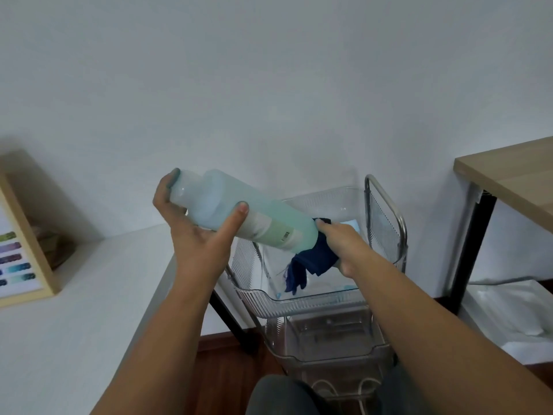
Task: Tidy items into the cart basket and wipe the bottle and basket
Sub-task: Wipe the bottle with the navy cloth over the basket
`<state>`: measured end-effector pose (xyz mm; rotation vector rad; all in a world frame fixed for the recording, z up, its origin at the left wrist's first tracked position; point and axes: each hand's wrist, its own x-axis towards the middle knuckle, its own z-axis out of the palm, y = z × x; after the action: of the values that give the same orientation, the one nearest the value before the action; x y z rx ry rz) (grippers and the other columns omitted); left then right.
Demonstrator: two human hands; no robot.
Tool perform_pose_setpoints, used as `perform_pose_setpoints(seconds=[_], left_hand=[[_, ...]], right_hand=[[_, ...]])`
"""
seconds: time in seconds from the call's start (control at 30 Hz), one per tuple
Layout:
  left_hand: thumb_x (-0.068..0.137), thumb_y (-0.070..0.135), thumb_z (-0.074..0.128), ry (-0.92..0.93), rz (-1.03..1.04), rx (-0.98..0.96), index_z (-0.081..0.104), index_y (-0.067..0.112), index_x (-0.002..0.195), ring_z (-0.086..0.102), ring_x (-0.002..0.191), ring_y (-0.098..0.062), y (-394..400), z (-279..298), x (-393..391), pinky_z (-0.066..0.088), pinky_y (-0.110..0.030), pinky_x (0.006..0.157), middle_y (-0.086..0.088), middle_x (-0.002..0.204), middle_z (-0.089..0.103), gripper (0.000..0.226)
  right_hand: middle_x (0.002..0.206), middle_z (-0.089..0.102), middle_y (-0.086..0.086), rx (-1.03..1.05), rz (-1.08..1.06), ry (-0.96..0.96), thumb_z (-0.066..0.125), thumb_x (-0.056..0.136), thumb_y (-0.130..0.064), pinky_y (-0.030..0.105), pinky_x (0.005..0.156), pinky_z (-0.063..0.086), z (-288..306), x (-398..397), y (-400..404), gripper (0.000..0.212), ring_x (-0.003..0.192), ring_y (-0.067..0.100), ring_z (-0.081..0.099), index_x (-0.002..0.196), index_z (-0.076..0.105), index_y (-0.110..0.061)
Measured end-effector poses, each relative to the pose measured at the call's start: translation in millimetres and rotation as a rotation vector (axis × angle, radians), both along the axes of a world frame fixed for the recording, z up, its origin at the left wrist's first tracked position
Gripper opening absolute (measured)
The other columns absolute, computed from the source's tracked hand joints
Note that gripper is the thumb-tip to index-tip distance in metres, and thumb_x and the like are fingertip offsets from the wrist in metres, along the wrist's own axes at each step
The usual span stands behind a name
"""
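Dark fabric, nearest: the person's knees (284, 393) sit at the lower edge, directly before the cart (386, 211).
Left hand (197, 232): closed around the bottle's cap end, thumb across the front and fingers behind.
Right hand (344, 241): clamped on a dark blue cloth (311, 259) pressed against the bottle's base; a loose tail of cloth hangs down.
Bottle (239, 214): held in the air between both hands, above the top basket (299, 301); long axis runs from upper left (cap) to lower right (base), so the cap end lies with the left hand and the base with the right.
Bottle appearance: translucent plastic, pale at the cap and shoulder, blue-green contents toward the base, a light label with a barcode near the lower end.
Top basket: clear ribbed plastic, held in the cart's metal frame, just beneath the cloth; a second clear basket sits below.
Key relation: the cloth touches only the base end, so wiping would likely travel up the axis toward the left hand.
White tabletop (74, 310): to the left, carrying a wood-framed picture (18, 244).
Wooden tabletop (514, 172): far right, apart from the cart.
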<state>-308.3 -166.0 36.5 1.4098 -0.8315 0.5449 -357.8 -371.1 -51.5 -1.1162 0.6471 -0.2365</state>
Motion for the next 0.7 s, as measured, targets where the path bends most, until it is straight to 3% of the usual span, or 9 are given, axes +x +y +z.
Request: perform_pose_setpoints(seconds=[0.07, 0.1, 0.17, 0.23, 0.3, 0.4, 0.47, 0.63, 0.7], left_hand=[[0.073, 0.017, 0.083, -0.025, 0.006, 0.043, 0.029, 0.041, 0.133, 0.054, 0.114, 0.0, -2, -3, -1, 0.053, -0.019, 0.083, 0.031, 0.128, 0.04, 0.085], [0.071, 0.022, 0.085, -0.025, 0.009, 0.065, 0.03, 0.045, 0.132, 0.055, 0.114, -0.004, -3, -5, -2, 0.055, -0.023, 0.083, 0.031, 0.127, 0.04, 0.085], [0.07, 0.029, 0.086, -0.026, 0.021, 0.117, 0.032, 0.049, 0.131, 0.056, 0.116, -0.013, -7, -11, -5, 0.057, -0.033, 0.085, 0.021, 0.131, 0.042, 0.085], [0.069, 0.032, 0.087, 0.002, 0.046, 0.16, 0.033, 0.05, 0.131, 0.054, 0.119, -0.019, -10, -17, -7, 0.056, -0.043, 0.091, 0.008, 0.135, 0.042, 0.084], [0.069, 0.033, 0.087, 0.06, 0.038, 0.167, 0.034, 0.052, 0.131, 0.056, 0.119, -0.019, -12, -22, -7, 0.056, -0.043, 0.09, 0.003, 0.136, 0.044, 0.084], [0.069, 0.03, 0.088, 0.087, -0.013, 0.194, 0.035, 0.05, 0.132, 0.059, 0.115, -0.02, -13, -23, -6, 0.058, -0.041, 0.087, 0.0, 0.134, 0.046, 0.085], [0.068, 0.029, 0.089, 0.082, -0.036, 0.186, 0.036, 0.049, 0.133, 0.059, 0.115, -0.021, -11, -19, -6, 0.058, -0.039, 0.085, 0.001, 0.133, 0.047, 0.085], [0.069, 0.03, 0.088, 0.088, -0.052, 0.078, 0.036, 0.044, 0.135, 0.06, 0.108, -0.002, -3, -7, 4, 0.056, -0.02, 0.076, 0.03, 0.119, 0.051, 0.084], [0.07, 0.031, 0.087, 0.091, -0.039, 0.1, 0.035, 0.044, 0.136, 0.059, 0.109, 0.0, 0, -6, 9, 0.055, -0.019, 0.077, 0.031, 0.119, 0.05, 0.085]], right_hand=[[0.096, 0.068, 0.009, -0.155, -0.006, -0.012, 0.053, 0.095, -0.031, 0.032, 0.066, 0.053, 6, -6, 3, 0.02, 0.082, 0.022, 0.063, 0.089, 0.064, -0.015], [0.097, 0.068, 0.011, -0.21, 0.001, -0.021, 0.051, 0.095, -0.033, 0.035, 0.07, 0.054, 10, -9, 8, 0.023, 0.084, 0.024, 0.064, 0.088, 0.064, -0.015], [0.101, 0.068, 0.01, -0.336, 0.042, -0.042, 0.048, 0.095, -0.039, 0.043, 0.085, 0.053, 14, -13, 21, 0.028, 0.094, 0.027, 0.064, 0.091, 0.064, -0.016], [0.103, 0.066, -0.001, -0.443, 0.109, -0.108, 0.043, 0.095, -0.045, 0.039, 0.09, 0.048, 21, -14, 36, 0.03, 0.1, 0.021, 0.06, 0.098, 0.065, -0.026], [0.105, 0.066, -0.007, -0.399, 0.166, -0.186, 0.042, 0.091, -0.054, 0.037, 0.091, 0.048, 34, -12, 46, 0.029, 0.103, 0.017, 0.06, 0.098, 0.065, -0.037], [0.107, 0.072, 0.003, -0.206, 0.236, -0.214, 0.046, 0.081, -0.063, 0.042, 0.09, 0.052, 51, -4, 38, 0.049, 0.101, 0.023, 0.066, 0.109, 0.068, -0.029], [0.103, 0.075, 0.003, -0.172, 0.262, -0.201, 0.048, 0.086, -0.062, 0.04, 0.088, 0.054, 53, 1, 28, 0.047, 0.098, 0.023, 0.069, 0.105, 0.071, -0.024], [0.119, 0.067, 0.011, -0.169, 0.227, -0.056, 0.045, 0.093, -0.055, 0.043, 0.096, 0.049, 20, 10, 11, 0.045, 0.109, 0.021, 0.061, 0.111, 0.067, -0.019], [0.124, 0.064, 0.011, -0.112, 0.177, -0.004, 0.044, 0.094, -0.052, 0.043, 0.093, 0.048, 6, 8, 2, 0.045, 0.107, 0.023, 0.06, 0.118, 0.062, -0.018]])
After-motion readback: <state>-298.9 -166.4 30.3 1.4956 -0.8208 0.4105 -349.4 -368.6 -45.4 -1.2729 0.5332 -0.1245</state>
